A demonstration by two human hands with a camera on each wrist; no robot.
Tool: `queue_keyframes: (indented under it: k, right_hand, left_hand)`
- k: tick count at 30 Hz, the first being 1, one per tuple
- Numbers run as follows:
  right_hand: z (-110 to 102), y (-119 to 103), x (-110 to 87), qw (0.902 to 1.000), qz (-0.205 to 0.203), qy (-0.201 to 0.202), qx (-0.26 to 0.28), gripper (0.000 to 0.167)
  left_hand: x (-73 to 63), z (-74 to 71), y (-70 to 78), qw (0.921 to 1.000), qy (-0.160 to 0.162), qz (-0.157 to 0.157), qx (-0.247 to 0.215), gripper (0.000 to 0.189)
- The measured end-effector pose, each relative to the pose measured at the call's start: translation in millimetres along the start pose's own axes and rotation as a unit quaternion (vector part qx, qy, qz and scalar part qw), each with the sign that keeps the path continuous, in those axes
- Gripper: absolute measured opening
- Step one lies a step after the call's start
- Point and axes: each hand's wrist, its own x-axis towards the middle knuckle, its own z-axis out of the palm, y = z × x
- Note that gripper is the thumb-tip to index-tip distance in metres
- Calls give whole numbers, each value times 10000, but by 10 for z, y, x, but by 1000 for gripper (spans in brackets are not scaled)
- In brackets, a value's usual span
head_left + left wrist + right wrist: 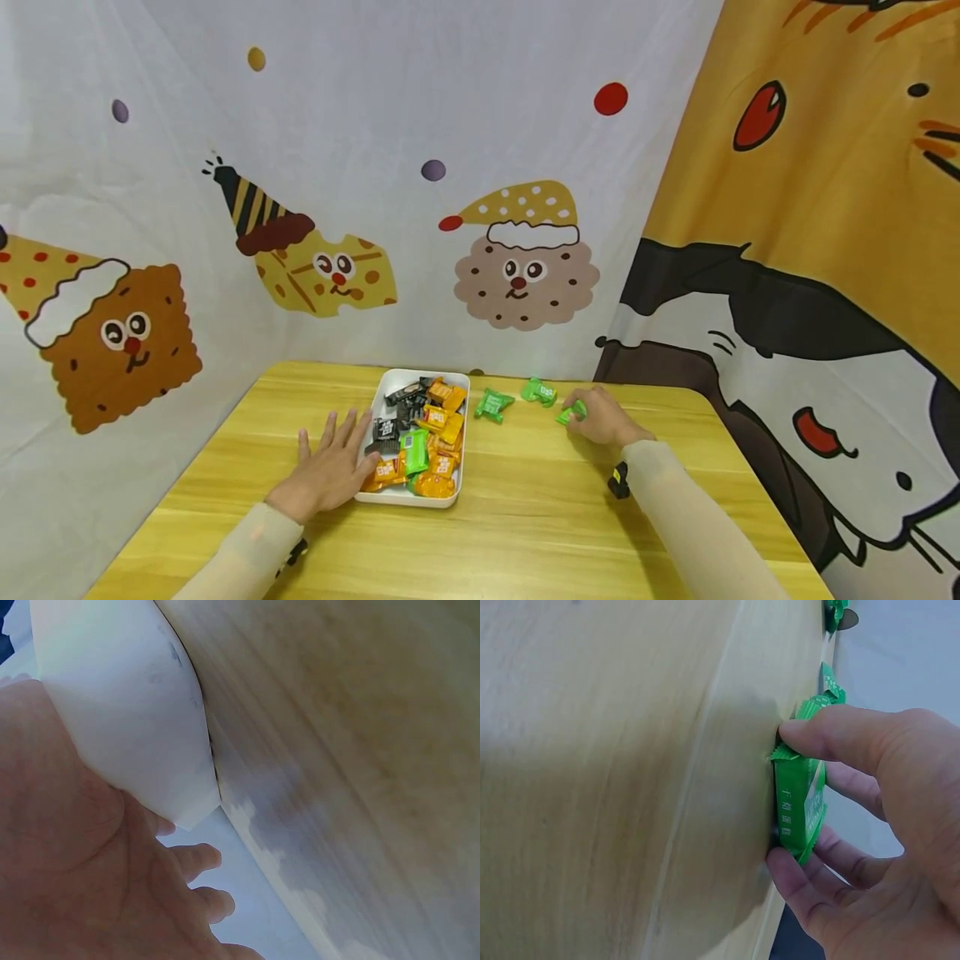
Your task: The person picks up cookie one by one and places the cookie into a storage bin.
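Note:
My right hand pinches a small green-wrapped snack packet between thumb and fingers, at or just above the tabletop. Two more green packets, one close to that hand and one nearer the tray, lie to its left. A white rectangular tray holds several black, orange and yellow packets, with a bright green packet among them. Against the tray's left side rests my left hand, fingers spread. In the left wrist view its palm is beside the tray's white outer wall.
The wooden table ends at the back against a white cloth printed with cartoon snacks. On the right hangs another cloth with large cartoon animals.

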Motion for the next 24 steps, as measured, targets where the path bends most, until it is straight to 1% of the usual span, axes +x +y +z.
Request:
queue_keyframes:
  k: [7,12,17,24]
  right_hand:
    - [34,-11,14,9999,-2,-95,93,29]
    - [25,-90,21,9998,-67,-127,121,29]
    - [4,-189,25,9997,-219,-120,79,29]
    - [-20,-326,38,9994,-248,-174,172,34]
  left_hand:
    - [8,20,-14,10000,32,-5,-38,84]
    - [6,11,-16,10000,23,-34,-23,83]
    - [6,2,-8,10000,11,-36,12,84]
    - [14,7,-5,10000,2,-38,21,84]
